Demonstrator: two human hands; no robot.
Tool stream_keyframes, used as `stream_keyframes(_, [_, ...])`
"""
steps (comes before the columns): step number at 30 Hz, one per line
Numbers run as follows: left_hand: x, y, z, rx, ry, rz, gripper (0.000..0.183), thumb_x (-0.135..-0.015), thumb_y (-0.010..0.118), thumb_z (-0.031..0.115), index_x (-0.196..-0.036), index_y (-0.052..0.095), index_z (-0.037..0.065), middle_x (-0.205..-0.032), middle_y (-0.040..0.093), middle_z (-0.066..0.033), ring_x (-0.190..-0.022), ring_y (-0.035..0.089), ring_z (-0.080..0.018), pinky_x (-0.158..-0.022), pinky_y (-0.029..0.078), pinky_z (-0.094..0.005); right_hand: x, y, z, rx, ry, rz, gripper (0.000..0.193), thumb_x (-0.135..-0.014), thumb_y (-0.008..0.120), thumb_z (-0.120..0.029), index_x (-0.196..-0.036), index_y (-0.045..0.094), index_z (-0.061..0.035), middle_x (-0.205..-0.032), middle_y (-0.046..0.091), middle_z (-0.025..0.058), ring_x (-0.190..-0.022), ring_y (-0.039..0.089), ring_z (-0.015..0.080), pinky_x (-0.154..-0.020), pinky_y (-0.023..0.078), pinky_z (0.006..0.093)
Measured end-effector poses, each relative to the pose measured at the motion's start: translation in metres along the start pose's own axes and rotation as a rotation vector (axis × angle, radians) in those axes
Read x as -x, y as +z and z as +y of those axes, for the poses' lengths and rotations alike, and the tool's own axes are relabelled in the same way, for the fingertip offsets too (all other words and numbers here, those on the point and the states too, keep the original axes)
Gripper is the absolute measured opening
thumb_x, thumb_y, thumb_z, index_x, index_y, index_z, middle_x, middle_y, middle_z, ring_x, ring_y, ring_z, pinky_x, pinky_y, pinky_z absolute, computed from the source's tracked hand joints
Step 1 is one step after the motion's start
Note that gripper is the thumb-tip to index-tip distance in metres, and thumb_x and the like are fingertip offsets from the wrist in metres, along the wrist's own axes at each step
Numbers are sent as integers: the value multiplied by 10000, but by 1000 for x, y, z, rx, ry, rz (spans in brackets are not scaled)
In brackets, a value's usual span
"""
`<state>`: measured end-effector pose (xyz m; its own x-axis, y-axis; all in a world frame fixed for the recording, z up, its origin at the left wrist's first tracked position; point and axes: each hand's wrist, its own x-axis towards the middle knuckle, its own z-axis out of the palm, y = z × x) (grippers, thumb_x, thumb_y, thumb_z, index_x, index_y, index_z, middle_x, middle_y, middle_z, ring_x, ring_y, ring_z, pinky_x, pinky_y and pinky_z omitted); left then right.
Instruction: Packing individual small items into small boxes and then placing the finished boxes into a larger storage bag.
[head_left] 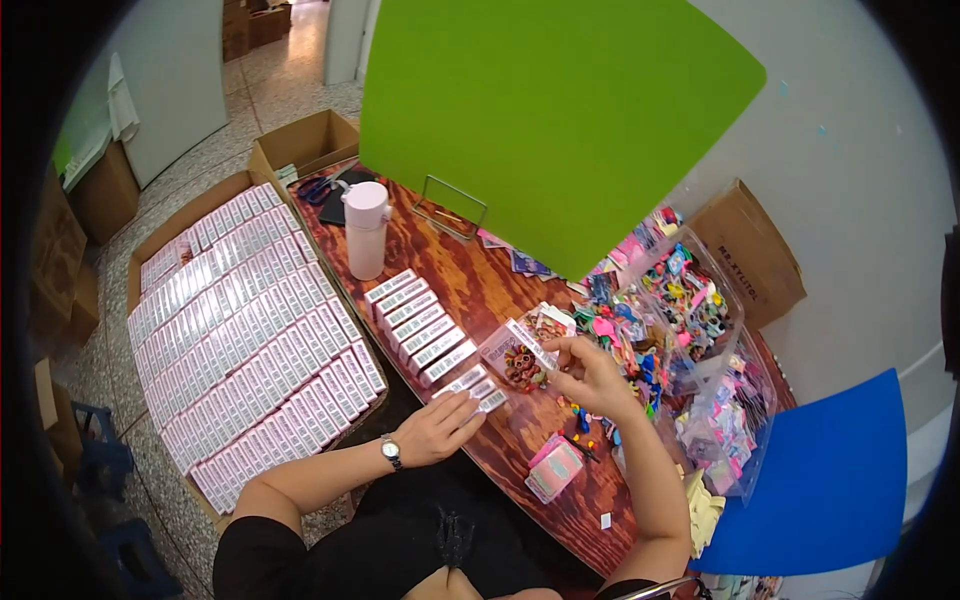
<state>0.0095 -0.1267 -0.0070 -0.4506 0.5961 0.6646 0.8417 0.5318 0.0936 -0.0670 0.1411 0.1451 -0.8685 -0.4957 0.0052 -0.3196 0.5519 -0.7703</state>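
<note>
Between the thumb and fingers of my right hand (590, 378) is a small flat box (521, 358) with a colourful picture on its front, held above the wooden table (535, 445). My left hand (440, 428) lies with outstretched fingers against a short row of small white-and-pink boxes (487, 393) at the table's near left edge. Its fingertips touch them, but the thumb is partly hidden. Just beyond stands a longer row of the same boxes (420, 325). Near my right forearm lies a stack of pink cards (555, 470).
A large carton (375, 400) at left holds packed rows of small boxes. A pink bottle (367, 230) stands at the back, near scissors (318, 187) and a wire stand (450, 207). Clear bins (735, 310) of colourful small pieces fill the right. A green board (560, 110) rises behind.
</note>
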Motion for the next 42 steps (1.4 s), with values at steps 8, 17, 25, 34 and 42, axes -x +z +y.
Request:
stream_keyframes(8, [-6,5,1,-12,-47,6,387,-810,711,115,-1175,633,10,-1218,599,-179,-1160,585,-357,-967,505,-464,91,78,19,-641,339,305,458,-915,654,0,-1355,528,13,-885,523,-16,-794,558,68,-740,510,228])
stream_keyframes(17, [-10,1,1,5,-55,-25,422,-800,700,94,-1197,620,-24,-1205,592,-191,-1158,575,-366,-982,494,-468,102,159,9,127,238,615,554,-828,742,-102,-1340,553,-7,-797,600,75,-708,615,150,-636,535,289])
stream_keyframes(25, [-7,-2,4,67,-61,-31,437,-803,679,123,-1209,614,-25,-1231,582,-205,-1168,567,-378,-996,483,-475,93,185,15,-38,424,521,632,-877,727,-127,-1434,453,-6,-758,575,17,-656,555,93,-597,474,257])
stream_keyframes(34, [-28,-49,-33,110,-115,134,361,-787,727,104,-1122,648,-7,-1131,617,-179,-1036,607,-368,-902,526,-461,77,189,36,-323,395,435,590,-928,689,-168,-1421,406,-11,-751,600,40,-649,607,129,-605,504,283])
stream_keyframes(42, [-2,-10,7,36,77,-43,472,-835,749,290,-1255,636,105,-1254,587,-146,-1203,537,-350,-1026,432,-525,64,139,20,25,329,393,546,-887,720,-137,-1365,487,-12,-1100,609,182,-791,664,210,-703,545,330])
